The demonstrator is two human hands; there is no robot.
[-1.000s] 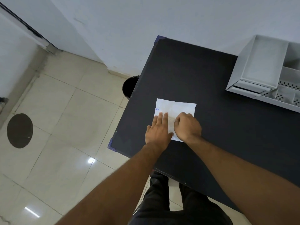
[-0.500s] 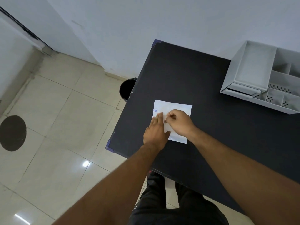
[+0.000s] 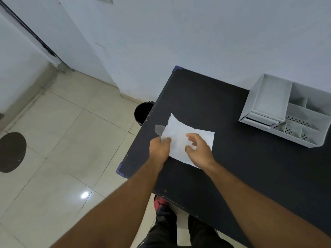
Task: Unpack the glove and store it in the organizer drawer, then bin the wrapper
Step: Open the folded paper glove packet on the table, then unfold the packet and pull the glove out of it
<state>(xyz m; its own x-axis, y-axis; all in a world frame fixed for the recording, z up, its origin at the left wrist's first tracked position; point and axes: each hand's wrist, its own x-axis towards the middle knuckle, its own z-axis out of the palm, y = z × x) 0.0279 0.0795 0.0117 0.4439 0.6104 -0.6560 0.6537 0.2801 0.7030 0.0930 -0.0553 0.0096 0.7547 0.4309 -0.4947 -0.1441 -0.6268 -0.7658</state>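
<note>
A white paper wrapper (image 3: 180, 138) lies near the left edge of the black table (image 3: 223, 158), its left flap lifted. My left hand (image 3: 159, 149) is shut on that lifted left edge. A greyish translucent piece (image 3: 159, 129), perhaps the glove, sticks out beside the flap. My right hand (image 3: 198, 149) rests on the wrapper's right part with fingers curled apart, holding nothing. The white organizer (image 3: 286, 111) stands at the table's far right, with a small drawer front (image 3: 259, 118) low on its left side.
A black bin (image 3: 143, 111) stands on the tiled floor by the table's left edge. A dark round patch (image 3: 11, 152) marks the floor at the far left. A pale wall rises behind the table. My legs show below the table's near edge.
My left hand has gone from lying flat on the wrapper to gripping its left edge and lifting it. My right hand has opened from a pinch. The greyish piece has come into sight.
</note>
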